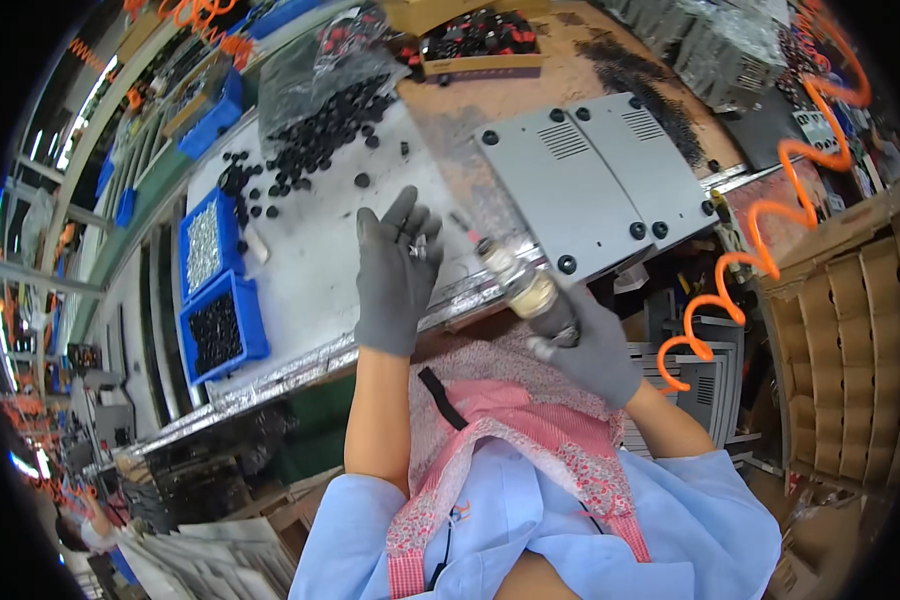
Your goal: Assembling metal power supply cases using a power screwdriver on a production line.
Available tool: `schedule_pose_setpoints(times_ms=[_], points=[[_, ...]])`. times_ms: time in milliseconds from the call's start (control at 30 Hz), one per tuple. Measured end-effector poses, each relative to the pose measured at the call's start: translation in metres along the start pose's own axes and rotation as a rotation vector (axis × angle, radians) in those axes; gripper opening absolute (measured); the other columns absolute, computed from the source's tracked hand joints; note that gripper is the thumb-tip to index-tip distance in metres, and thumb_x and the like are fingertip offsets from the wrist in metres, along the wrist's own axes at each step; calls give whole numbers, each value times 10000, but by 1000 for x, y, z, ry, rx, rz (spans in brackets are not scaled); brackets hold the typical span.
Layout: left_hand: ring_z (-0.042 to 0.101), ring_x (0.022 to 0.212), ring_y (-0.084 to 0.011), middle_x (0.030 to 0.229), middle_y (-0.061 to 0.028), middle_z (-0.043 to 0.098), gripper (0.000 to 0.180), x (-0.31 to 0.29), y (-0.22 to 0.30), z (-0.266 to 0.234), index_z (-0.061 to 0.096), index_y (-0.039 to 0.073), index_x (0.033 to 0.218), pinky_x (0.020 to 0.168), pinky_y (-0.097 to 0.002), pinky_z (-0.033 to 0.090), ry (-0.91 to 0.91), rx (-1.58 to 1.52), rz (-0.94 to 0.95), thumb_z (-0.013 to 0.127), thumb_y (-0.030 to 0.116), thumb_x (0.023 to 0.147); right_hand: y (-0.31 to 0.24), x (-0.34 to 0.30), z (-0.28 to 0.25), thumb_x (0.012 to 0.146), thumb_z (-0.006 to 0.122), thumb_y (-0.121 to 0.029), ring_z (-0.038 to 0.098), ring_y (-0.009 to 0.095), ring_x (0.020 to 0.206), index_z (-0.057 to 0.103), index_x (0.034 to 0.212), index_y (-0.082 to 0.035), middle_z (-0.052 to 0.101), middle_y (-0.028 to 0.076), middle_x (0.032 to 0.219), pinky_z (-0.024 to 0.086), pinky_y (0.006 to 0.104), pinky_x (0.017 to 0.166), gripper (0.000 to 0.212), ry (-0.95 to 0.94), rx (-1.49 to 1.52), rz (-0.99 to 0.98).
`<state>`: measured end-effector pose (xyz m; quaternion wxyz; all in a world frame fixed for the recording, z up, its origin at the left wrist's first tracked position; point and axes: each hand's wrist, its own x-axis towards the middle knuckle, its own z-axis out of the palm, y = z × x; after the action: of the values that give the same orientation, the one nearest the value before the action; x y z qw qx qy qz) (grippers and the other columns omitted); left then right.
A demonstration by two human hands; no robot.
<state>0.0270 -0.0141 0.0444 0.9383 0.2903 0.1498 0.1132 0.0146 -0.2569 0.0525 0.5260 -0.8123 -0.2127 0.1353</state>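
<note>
My left hand [398, 275], in a grey glove, is raised palm up over the near part of the table. Its fingers are partly curled around a few small shiny metal pieces that look like screws [419, 245]. My right hand [595, 345], also gloved, grips a power screwdriver [532, 292] with a clear and dark body. Its bit points up and left, apart from the left hand. Beyond the screwdriver lie two grey metal panels [545, 190] side by side, with slotted vents and round black feet [567, 264] near their corners.
At the left stand a blue bin [232, 225] of silver screws and a blue bin [260, 330] of small black parts. Loose black feet [315, 145] are heaped behind. A box [485, 68] of black and red parts sits farther back. An orange coiled hose [760, 230] hangs at the right.
</note>
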Motion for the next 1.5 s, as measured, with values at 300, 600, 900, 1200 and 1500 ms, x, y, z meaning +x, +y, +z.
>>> schedule_pose_setpoints(times_ms=[300,600,900,1200,1500], points=[[573,1072,-327,1219,-233,510,366,3,-29,-38,374,-87,1284,881,-356,545,-48,-214,-301,374,134,993,15,-11,-3,692,766,-170,617,118,794,401,1358,-52,636,97,1001,511,274,759,768,51,35,215],[578,715,-106,1018,-90,601,326,-1,-35,-26,474,13,1239,480,-172,422,-92,-56,-334,494,175,957,10,-19,0,714,749,-182,629,139,779,405,1333,-47,638,106,984,519,286,740,721,-84,38,167],[599,684,-114,1019,-85,608,290,-4,-38,-21,504,49,1187,447,-171,399,-116,-63,-329,526,212,948,10,-17,0,708,755,-182,631,138,811,401,1337,-31,641,107,996,516,288,751,738,-112,54,170],[572,651,-87,991,-106,617,344,-13,-49,5,508,9,1186,451,-167,408,-154,300,-162,581,215,921,14,-27,-23,678,761,-156,596,129,842,478,1293,-10,621,78,977,494,273,778,693,-180,333,372],[497,564,-70,943,-95,632,427,-13,-100,45,482,-24,1229,467,-190,400,-320,200,-344,583,255,922,28,-72,-35,686,776,-159,621,158,913,449,1328,-37,629,113,1026,500,298,811,731,141,163,289]])
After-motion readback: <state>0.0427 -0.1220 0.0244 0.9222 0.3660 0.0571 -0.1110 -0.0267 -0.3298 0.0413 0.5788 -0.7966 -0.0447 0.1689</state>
